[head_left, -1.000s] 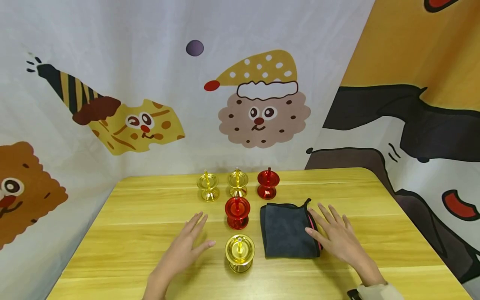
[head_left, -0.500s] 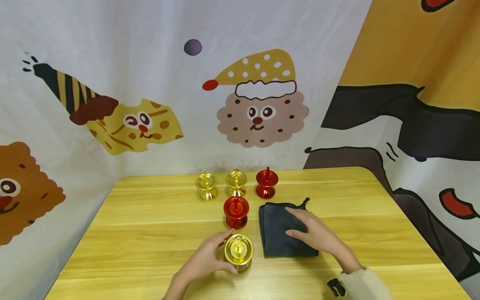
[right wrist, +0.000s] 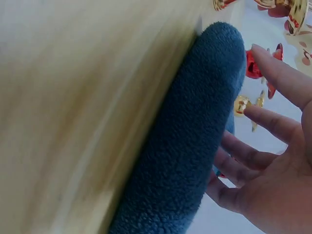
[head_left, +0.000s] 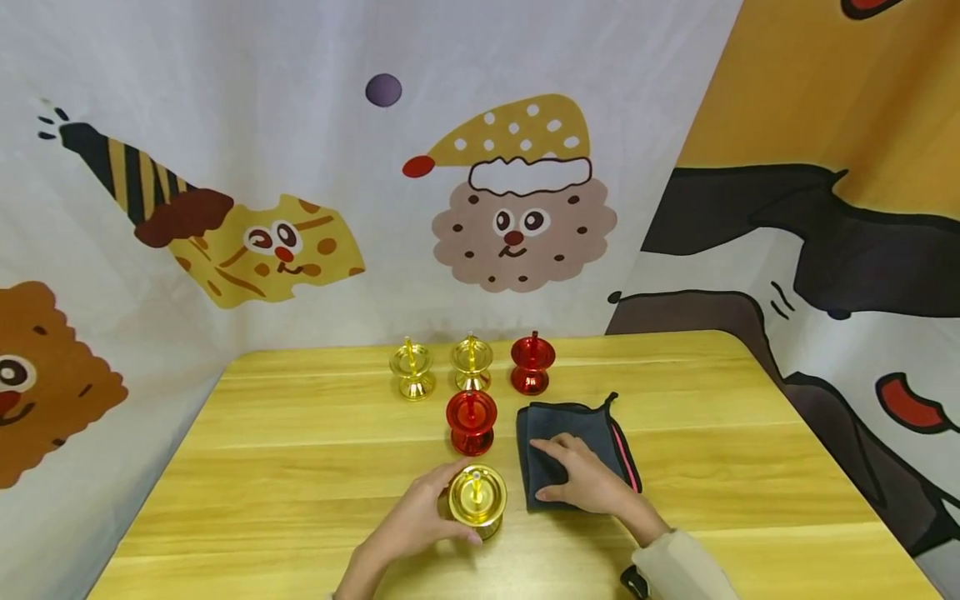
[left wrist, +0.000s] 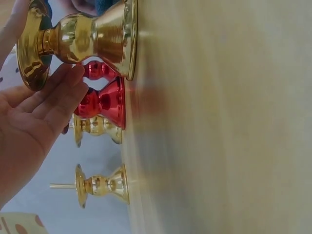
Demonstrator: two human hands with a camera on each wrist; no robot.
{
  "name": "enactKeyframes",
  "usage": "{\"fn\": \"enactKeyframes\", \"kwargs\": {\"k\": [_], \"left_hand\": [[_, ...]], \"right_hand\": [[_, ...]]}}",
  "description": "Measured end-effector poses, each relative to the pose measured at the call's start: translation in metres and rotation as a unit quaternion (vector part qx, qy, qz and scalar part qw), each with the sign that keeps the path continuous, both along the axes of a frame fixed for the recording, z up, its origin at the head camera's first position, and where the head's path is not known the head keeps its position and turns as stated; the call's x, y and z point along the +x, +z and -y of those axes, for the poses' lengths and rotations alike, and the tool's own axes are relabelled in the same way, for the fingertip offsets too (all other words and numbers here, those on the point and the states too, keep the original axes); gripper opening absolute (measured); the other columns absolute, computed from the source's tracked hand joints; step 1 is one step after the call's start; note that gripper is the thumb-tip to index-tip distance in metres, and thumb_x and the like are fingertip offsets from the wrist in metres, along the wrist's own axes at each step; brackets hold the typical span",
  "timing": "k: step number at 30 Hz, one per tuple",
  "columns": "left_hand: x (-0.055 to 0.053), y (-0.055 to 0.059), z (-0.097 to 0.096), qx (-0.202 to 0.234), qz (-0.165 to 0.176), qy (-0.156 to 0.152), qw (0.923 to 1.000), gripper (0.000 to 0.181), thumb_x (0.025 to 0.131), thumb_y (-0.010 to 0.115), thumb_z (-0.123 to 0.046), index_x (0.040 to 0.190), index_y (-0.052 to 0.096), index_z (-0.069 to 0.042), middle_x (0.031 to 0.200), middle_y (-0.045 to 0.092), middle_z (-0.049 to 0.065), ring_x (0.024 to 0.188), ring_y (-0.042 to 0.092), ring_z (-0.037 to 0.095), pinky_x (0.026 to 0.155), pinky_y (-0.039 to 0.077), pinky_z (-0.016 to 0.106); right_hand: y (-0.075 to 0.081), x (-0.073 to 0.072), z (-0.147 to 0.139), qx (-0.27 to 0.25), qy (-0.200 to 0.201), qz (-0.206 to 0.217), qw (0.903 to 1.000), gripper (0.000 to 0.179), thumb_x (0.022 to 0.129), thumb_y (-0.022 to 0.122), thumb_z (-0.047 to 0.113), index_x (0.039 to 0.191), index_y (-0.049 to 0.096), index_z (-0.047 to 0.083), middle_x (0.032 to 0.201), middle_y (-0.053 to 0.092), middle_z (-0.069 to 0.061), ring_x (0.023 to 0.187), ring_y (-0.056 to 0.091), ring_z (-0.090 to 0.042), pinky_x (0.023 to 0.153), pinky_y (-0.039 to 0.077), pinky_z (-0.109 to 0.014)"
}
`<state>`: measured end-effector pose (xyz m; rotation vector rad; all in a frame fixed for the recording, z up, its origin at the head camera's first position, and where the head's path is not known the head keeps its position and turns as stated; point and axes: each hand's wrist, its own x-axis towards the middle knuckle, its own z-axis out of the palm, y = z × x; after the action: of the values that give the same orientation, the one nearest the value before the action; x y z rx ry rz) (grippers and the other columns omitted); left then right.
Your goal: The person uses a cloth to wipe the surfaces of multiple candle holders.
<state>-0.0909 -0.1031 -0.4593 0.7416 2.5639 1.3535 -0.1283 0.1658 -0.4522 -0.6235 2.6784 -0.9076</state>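
Observation:
A shiny gold candlestick-like holder [head_left: 477,500], with a dish top and upright stem, stands nearest the front. My left hand [head_left: 422,514] curves loosely around its left side, thumb in front and fingers behind. In the left wrist view those fingers [left wrist: 58,100] look nearly straight beside the gold holder [left wrist: 92,39]; whether they touch it I cannot tell. My right hand [head_left: 588,479] is spread over a folded dark blue-grey cloth [head_left: 573,421]. The right wrist view has the extended fingers [right wrist: 273,122] beside the thick fold of the cloth [right wrist: 180,131], holding nothing.
Just behind the front holder is a red holder [head_left: 471,421]. Along the table's back edge stand two gold holders, the left one [head_left: 412,371] and the middle one [head_left: 472,364], and another red holder [head_left: 532,364]. A cartoon-printed curtain [head_left: 300,125] hangs behind the wooden table [head_left: 300,433].
My left hand has moved right, from apart to around the front gold holder. My right hand has moved left from the cloth's right edge to over its middle. The holders stay put.

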Motion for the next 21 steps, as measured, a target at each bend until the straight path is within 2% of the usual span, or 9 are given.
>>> {"fn": "enactKeyframes", "kwargs": {"k": [7, 15, 18, 21], "left_hand": [[0.001, 0.001, -0.001, 0.014, 0.013, 0.004, 0.9998, 0.090, 0.062, 0.082, -0.034, 0.133, 0.041, 0.003, 0.129, 0.049, 0.014, 0.114, 0.048, 0.028, 0.096, 0.040, 0.045], [0.000, -0.002, -0.003, 0.027, 0.011, 0.008, 0.9995, 0.085, 0.061, 0.083, -0.033, 0.129, 0.045, 0.002, 0.122, 0.054, 0.008, 0.109, 0.051, 0.023, 0.093, 0.044, 0.038], [-0.001, -0.003, -0.004, 0.028, 0.013, 0.012, 0.9994, 0.085, 0.061, 0.083, -0.033, 0.128, 0.046, 0.002, 0.122, 0.054, 0.007, 0.110, 0.050, 0.023, 0.094, 0.043, 0.039], [-0.001, -0.003, -0.005, 0.030, 0.014, 0.015, 0.9993, 0.083, 0.061, 0.083, -0.034, 0.128, 0.047, -0.002, 0.122, 0.054, 0.005, 0.111, 0.050, 0.023, 0.095, 0.041, 0.041]], "right_hand": [[-0.005, -0.002, 0.006, 0.033, -0.017, -0.011, 0.9993, 0.070, 0.066, 0.082, 0.024, 0.127, 0.053, 0.006, 0.109, 0.047, -0.010, 0.102, 0.043, -0.031, 0.077, 0.040, -0.054], [-0.003, -0.005, 0.011, 0.021, -0.039, 0.013, 0.9989, 0.071, 0.065, 0.083, 0.022, 0.127, 0.052, 0.002, 0.102, 0.046, -0.010, 0.096, 0.044, -0.028, 0.076, 0.045, -0.047], [-0.004, -0.006, 0.011, 0.022, -0.034, 0.019, 0.9990, 0.068, 0.065, 0.082, 0.014, 0.124, 0.053, -0.002, 0.096, 0.048, -0.009, 0.091, 0.047, -0.026, 0.073, 0.047, -0.042], [-0.006, -0.008, 0.011, 0.014, -0.020, 0.009, 0.9997, 0.055, 0.067, 0.078, 0.002, 0.117, 0.056, -0.007, 0.086, 0.051, -0.007, 0.081, 0.050, -0.022, 0.068, 0.047, -0.037]]}}
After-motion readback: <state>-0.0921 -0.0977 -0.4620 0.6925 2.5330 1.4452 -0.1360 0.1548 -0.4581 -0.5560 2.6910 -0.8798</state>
